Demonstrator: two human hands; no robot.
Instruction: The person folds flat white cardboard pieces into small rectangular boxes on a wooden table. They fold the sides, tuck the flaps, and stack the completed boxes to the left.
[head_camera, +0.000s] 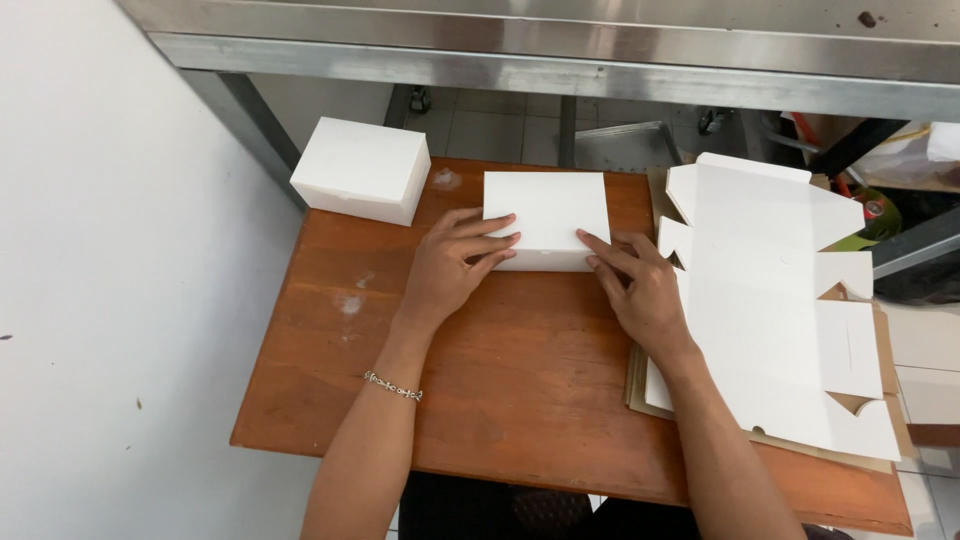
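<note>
We note a closed white cardboard box standing on the far middle of the wooden tabletop, its long front face turned toward us. Both hands press on its near edge: the left hand lies flat with fingers spread over the front left corner, reaching onto the top face; the right hand lies flat at the front right corner, its fingertips touching the lower front face. Neither hand is closed around the box; both are open and pushing against it. A thin chain bracelet sits on the left wrist. To the left of the box, near the tabletop's far left corner and apart from the box, stands a second finished white box, turned at a slight angle. On the right a stack of flat unfolded box blanks lies over the tabletop's edge, just beside the right hand, with brown card sheets showing beneath it. Beyond the tabletop runs a stainless steel bench, with tiled floor under it.
</note>
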